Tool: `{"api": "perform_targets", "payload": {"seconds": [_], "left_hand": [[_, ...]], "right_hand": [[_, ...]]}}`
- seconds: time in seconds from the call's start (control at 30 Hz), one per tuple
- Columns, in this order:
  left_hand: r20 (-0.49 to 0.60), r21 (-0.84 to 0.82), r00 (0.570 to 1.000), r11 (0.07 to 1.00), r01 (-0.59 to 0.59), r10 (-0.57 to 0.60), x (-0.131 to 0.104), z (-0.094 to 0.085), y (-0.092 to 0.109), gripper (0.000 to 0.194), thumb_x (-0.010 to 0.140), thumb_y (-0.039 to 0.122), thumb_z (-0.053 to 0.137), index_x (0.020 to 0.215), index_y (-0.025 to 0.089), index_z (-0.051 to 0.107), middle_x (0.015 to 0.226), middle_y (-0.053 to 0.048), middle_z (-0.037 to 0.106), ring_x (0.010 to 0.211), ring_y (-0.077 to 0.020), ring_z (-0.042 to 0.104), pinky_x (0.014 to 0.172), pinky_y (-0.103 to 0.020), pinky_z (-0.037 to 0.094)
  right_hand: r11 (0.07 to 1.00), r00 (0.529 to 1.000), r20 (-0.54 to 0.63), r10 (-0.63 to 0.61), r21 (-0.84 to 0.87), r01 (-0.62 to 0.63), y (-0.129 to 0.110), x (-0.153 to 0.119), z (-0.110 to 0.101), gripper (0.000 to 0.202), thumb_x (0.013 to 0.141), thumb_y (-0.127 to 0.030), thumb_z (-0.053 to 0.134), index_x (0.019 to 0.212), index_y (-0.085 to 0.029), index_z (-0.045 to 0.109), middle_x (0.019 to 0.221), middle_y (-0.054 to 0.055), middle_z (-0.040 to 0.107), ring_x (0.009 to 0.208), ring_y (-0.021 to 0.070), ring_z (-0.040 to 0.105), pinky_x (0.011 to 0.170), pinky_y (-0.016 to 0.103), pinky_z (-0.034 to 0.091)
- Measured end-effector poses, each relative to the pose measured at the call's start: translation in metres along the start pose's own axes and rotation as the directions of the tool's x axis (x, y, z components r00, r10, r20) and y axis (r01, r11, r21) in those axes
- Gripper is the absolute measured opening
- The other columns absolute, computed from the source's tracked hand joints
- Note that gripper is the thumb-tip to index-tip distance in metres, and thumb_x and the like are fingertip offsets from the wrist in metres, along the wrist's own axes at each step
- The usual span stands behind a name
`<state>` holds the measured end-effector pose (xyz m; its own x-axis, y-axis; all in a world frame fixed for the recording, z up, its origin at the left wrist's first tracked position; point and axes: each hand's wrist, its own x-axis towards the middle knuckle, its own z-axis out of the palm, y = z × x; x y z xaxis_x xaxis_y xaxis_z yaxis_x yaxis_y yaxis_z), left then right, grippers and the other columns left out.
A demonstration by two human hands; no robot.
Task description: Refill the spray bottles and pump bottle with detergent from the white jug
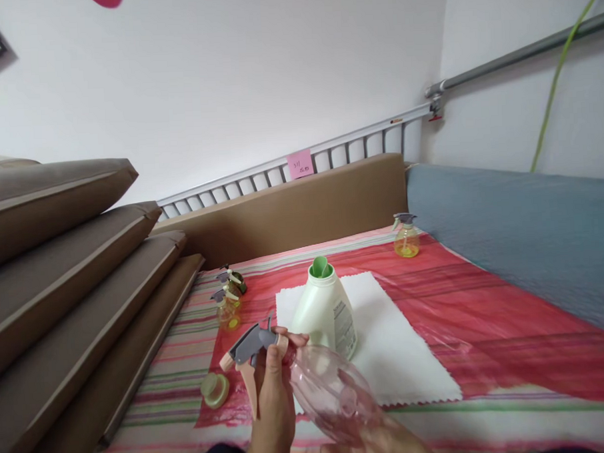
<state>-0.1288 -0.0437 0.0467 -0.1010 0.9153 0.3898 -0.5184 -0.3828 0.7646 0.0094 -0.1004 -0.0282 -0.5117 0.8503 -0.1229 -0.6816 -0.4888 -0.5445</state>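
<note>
A clear pink spray bottle (334, 395) lies tilted between my two hands, its grey and pink trigger head (254, 345) pointing left. My left hand (276, 381) is closed around the neck and collar just below the trigger. Around the bottle's lower body wraps my right hand (381, 433), partly seen through the clear plastic. Just behind the spray bottle stands a large pale green jug (323, 306), uncapped, with a green spout showing in its mouth. The jug rests on a white cloth (402, 355). A pale green round cap (215, 390) sits to the left of my left hand.
Several small spray bottles (229, 310) stand at the left rear. Another, with yellow liquid (407, 242), stands at the right rear. Brown cushions (59, 297) are stacked at the left. A radiator (333, 151) with a pink note (300, 164) runs behind a brown panel (301, 206).
</note>
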Motion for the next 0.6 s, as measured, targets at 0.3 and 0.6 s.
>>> {"api": "perform_targets", "payload": {"seconds": [0.3, 0.6], "left_hand": [[-0.034, -0.02, 0.997, 0.997, 0.07, -0.07, -0.001, 0.001, 0.007, 0.016, 0.079, 0.031, 0.064, 0.086, 0.019, 0.057, 0.079, -0.003, 0.066, 0.071, -0.0176, 0.067, 0.07, -0.033, 0.055], [-0.023, 0.001, 0.997, 0.997, 0.074, -0.074, -0.004, 0.001, 0.008, 0.016, 0.079, 0.028, 0.064, 0.087, 0.02, 0.052, 0.082, -0.002, 0.064, 0.076, -0.0184, 0.066, 0.077, -0.036, 0.053]], "right_hand": [[0.995, 0.998, 0.056, 0.017, 0.092, -0.022, 0.008, -0.001, -0.009, 0.057, 0.063, -0.07, 0.061, 0.083, -0.017, 0.064, 0.086, 0.008, 0.072, 0.079, 0.0195, 0.069, 0.074, 0.028, 0.049], [0.998, 1.0, -0.025, -0.015, 0.061, 0.017, 0.013, -0.007, 0.006, 0.056, 0.066, -0.062, 0.066, 0.102, -0.019, 0.063, 0.083, 0.005, 0.071, 0.07, 0.0129, 0.067, 0.064, 0.02, 0.048]]}}
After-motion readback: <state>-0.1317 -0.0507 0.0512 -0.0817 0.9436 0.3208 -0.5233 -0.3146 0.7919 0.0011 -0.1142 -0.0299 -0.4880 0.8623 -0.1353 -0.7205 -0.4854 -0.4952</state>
